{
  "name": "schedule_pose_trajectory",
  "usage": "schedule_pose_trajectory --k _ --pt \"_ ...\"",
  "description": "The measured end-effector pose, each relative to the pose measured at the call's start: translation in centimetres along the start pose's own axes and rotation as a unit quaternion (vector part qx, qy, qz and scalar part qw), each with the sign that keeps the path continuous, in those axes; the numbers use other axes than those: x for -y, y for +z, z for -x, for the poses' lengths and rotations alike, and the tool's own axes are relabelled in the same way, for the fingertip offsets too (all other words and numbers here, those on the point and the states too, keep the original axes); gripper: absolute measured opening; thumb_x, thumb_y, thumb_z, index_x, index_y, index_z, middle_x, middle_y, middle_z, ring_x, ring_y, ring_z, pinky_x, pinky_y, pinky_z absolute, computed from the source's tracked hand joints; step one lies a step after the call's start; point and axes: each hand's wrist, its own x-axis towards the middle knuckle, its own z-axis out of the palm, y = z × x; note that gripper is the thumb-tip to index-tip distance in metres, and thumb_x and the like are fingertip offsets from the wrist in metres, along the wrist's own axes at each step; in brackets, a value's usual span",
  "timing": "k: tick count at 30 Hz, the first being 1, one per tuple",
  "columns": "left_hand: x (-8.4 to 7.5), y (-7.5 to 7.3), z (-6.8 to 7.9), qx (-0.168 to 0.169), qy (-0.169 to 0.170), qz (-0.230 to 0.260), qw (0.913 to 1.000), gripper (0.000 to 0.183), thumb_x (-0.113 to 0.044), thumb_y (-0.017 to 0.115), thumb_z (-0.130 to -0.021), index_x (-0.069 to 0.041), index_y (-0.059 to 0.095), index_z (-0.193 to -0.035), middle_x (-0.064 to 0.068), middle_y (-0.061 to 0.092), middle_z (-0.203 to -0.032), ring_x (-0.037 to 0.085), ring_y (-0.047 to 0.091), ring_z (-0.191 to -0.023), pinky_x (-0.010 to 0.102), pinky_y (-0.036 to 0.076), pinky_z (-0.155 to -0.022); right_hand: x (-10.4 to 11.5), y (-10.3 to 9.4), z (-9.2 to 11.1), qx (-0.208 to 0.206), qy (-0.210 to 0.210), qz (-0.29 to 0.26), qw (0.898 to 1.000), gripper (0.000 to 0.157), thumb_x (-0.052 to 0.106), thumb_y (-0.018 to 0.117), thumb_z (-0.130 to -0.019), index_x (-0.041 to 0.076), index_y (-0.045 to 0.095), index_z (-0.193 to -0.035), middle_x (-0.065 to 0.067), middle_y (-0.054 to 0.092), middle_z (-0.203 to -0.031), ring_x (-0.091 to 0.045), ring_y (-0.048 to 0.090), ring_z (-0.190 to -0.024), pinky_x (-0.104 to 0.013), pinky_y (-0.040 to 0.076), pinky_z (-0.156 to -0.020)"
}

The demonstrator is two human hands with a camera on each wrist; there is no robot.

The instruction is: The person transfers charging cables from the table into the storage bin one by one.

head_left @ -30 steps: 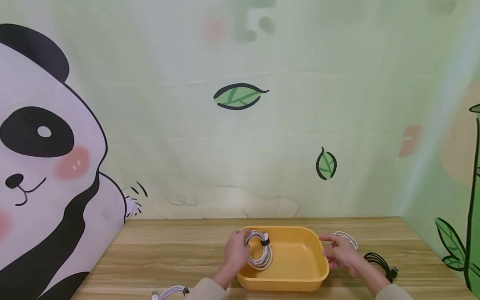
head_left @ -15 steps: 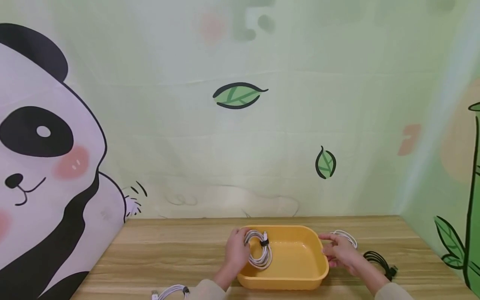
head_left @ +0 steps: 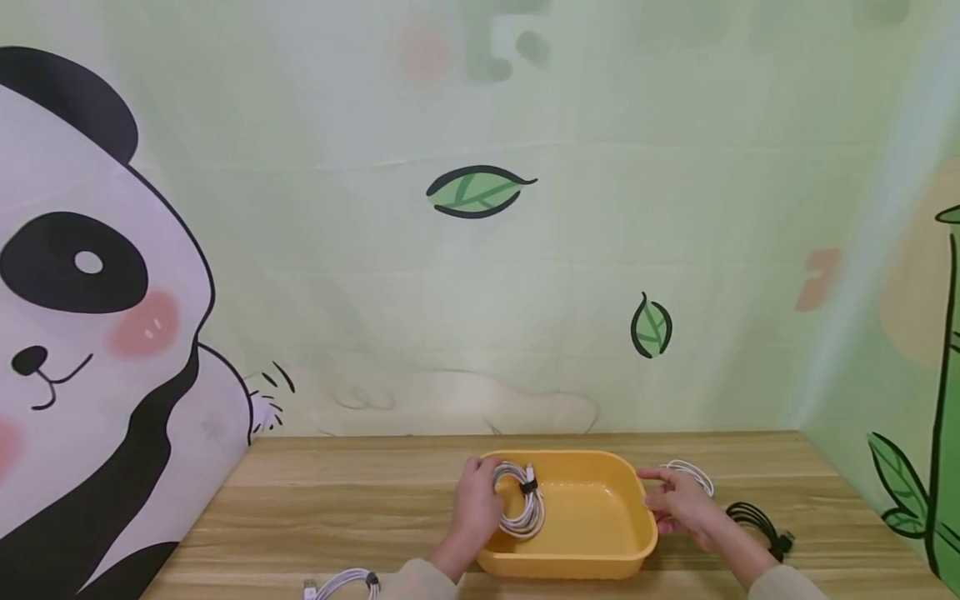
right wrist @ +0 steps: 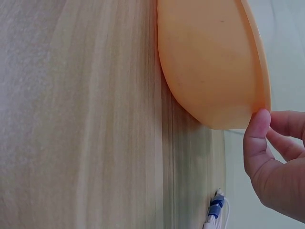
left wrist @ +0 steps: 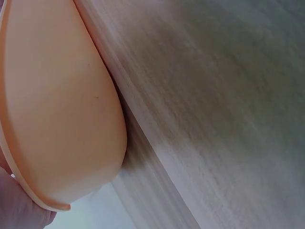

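In the head view a yellow plastic bin (head_left: 592, 525) sits on the wooden table. My left hand (head_left: 476, 508) is at its left side and holds a grey-white coiled cable (head_left: 527, 515) with a black tie, tilted up inside the bin. The fingertips behind the coil are hidden. In the left wrist view that hand (left wrist: 21, 205) shows at the lower left by the rim, and the cable is out of sight. My right hand (head_left: 682, 504) pinches the bin's right rim; the right wrist view shows the thumb (right wrist: 257, 138) against the outside wall.
A white cable (head_left: 696, 475) lies behind the right hand, and a black coiled cable (head_left: 757, 523) lies right of it. Another white cable (head_left: 341, 583) with a USB plug is at the front left. A cartoon panda backdrop (head_left: 525, 292) stands behind the table (head_left: 337, 492).
My left hand has shifted slightly right, covering a little more of the coiled cable's left edge. The right hand and the bin have barely moved.
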Motion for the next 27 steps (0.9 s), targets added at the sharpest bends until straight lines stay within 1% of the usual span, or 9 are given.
schedule_pose_trajectory --k 5,11,19,23,27 --pt "0.18 0.18 -0.01 -0.014 0.006 -0.005 0.9999 0.050 0.019 0.054 -0.056 -0.001 0.061 -0.102 0.012 0.053 -0.091 0.027 0.057 -0.079 0.036 0.051 -0.070 -0.02 0.11 0.05 -0.006 -0.003 0.001 1.000 0.052 -0.001 0.051 -0.081 -0.006 0.032 -0.130 -0.005 0.046 -0.076 -0.010 0.050 -0.053 -0.022 0.048 -0.048" --pt "0.51 0.38 -0.08 -0.029 -0.004 -0.007 0.9995 0.047 0.018 0.056 -0.058 -0.002 0.062 -0.100 0.011 0.056 -0.094 0.027 0.059 -0.084 0.035 0.051 -0.074 -0.03 0.16 -0.04 -0.013 0.002 0.001 1.000 0.052 -0.001 0.051 -0.081 -0.005 0.033 -0.130 -0.006 0.047 -0.077 -0.011 0.051 -0.055 -0.023 0.048 -0.048" --pt "0.50 0.36 -0.02 -0.010 -0.018 -0.018 0.9996 0.048 0.019 0.057 -0.061 -0.004 0.061 -0.103 0.011 0.056 -0.101 0.027 0.059 -0.089 0.033 0.052 -0.076 -0.13 0.08 0.05 0.000 -0.008 0.002 1.000 0.053 0.000 0.051 -0.082 -0.007 0.031 -0.130 -0.005 0.048 -0.076 -0.011 0.050 -0.054 -0.023 0.048 -0.048" --pt "0.55 0.32 -0.04 -0.003 -0.011 -0.029 0.9995 0.049 0.019 0.058 -0.062 -0.004 0.060 -0.105 0.010 0.055 -0.104 0.026 0.058 -0.091 0.032 0.051 -0.077 -0.18 0.03 -0.07 0.002 -0.008 -0.002 1.000 0.052 0.000 0.050 -0.082 -0.007 0.031 -0.130 -0.006 0.050 -0.077 -0.010 0.050 -0.054 -0.023 0.048 -0.048" --pt "0.83 0.35 -0.07 -0.012 0.004 -0.037 0.9992 0.048 0.018 0.059 -0.061 -0.004 0.061 -0.104 0.009 0.056 -0.103 0.025 0.059 -0.091 0.031 0.052 -0.076 -0.14 0.04 -0.06 0.000 -0.007 -0.005 1.000 0.052 0.000 0.050 -0.082 -0.007 0.031 -0.130 -0.006 0.050 -0.076 -0.010 0.050 -0.053 -0.022 0.047 -0.048"
